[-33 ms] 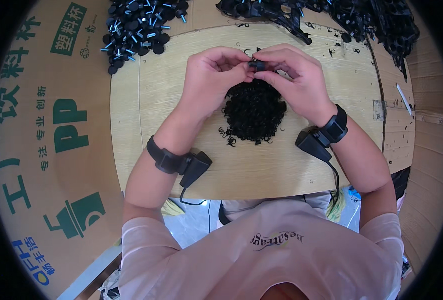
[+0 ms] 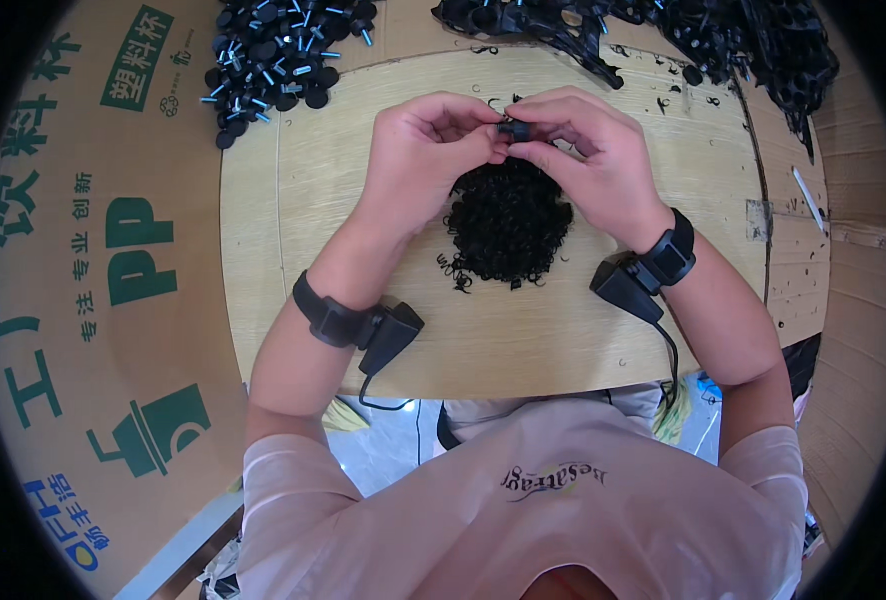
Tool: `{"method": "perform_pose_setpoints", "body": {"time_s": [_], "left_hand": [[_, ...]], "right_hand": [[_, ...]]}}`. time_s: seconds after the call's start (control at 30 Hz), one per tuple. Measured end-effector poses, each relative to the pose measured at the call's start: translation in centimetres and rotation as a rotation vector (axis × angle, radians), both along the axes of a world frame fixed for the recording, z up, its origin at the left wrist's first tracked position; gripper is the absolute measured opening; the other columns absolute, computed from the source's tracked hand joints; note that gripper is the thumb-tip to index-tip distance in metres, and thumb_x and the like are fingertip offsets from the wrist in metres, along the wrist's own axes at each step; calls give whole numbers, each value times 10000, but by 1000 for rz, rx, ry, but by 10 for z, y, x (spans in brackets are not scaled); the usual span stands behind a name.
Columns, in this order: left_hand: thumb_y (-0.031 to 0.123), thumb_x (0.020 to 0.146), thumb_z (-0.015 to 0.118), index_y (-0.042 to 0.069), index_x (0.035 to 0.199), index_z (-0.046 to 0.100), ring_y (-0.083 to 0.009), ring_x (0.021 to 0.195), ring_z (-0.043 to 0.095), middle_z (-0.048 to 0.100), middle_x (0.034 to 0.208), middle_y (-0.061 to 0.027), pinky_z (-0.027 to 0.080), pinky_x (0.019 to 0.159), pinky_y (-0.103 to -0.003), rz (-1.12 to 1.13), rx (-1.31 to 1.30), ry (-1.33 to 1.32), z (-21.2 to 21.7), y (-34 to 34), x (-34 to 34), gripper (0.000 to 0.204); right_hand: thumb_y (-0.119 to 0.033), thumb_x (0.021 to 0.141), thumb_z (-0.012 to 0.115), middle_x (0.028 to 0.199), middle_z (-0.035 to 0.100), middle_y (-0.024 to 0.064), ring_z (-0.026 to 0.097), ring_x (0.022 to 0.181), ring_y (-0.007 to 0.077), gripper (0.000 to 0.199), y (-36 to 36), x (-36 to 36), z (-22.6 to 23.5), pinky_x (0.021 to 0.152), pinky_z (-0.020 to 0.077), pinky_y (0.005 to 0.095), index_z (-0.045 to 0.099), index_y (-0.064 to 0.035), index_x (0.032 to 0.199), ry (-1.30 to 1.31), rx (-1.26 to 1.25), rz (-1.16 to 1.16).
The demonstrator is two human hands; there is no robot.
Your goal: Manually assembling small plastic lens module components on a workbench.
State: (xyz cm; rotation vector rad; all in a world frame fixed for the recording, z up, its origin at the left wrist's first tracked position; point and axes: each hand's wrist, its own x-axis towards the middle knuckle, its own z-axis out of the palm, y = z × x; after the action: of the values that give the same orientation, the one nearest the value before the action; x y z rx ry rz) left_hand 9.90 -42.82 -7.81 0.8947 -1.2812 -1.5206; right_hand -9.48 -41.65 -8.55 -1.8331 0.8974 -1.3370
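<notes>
Small black piece (image 2: 516, 131): saw it gripped between the fingertips of both hands, at the far rim of the pile of black curls (image 2: 511, 230). Could not tell how high above the pale wooden tabletop (image 2: 523, 345). Found the left hand (image 2: 428, 150) pinched closed at the left end of the piece, with bent fingers behind the thumb. Found the right hand (image 2: 593, 145) closed on the right end, with the forefinger above and the thumb below. Could not make out the exact shape, partly covered by fingers. Noted the curls heaped in a rough round between the forearms, with a few loose at the near left edge. Spotted a heap of black knobs (image 2: 273, 60) with metal studs at the far left corner, well apart from the hands. Saw black perforated scraps (image 2: 793, 60) strewn along the far right, and a thin white stick (image 2: 809, 200) lying near the right side. Made out a black wristband (image 2: 338, 320) on the left forearm and a black strap (image 2: 668, 255) on the right wrist.
</notes>
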Motion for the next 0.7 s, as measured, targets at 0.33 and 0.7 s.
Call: {"method": "perform_pose_setpoints", "body": {"time_s": [0.33, 0.7], "left_hand": [[-92, 857, 635, -49, 1018, 650, -174, 853, 687, 698, 949, -141, 582, 788, -272, -35, 23, 111, -1, -1, -1, 168], [-57, 850, 675, -9, 1044, 653, -139, 890, 666, 697, 998, -94, 554, 815, -253, -63, -101, 90, -2, 0, -3, 202]], "right_hand": [[-7, 847, 710, 987, 691, 69, 665, 861, 104, 277, 1, -2, -4, 744, 532, 230, 641, -10, 1116, -150, 240, 64], [9, 870, 680, 996, 704, 68, 660, 898, 88, 291, 1, -5, 2, 769, 516, 212, 606, -3, 1151, -235, 375, 100]]}}
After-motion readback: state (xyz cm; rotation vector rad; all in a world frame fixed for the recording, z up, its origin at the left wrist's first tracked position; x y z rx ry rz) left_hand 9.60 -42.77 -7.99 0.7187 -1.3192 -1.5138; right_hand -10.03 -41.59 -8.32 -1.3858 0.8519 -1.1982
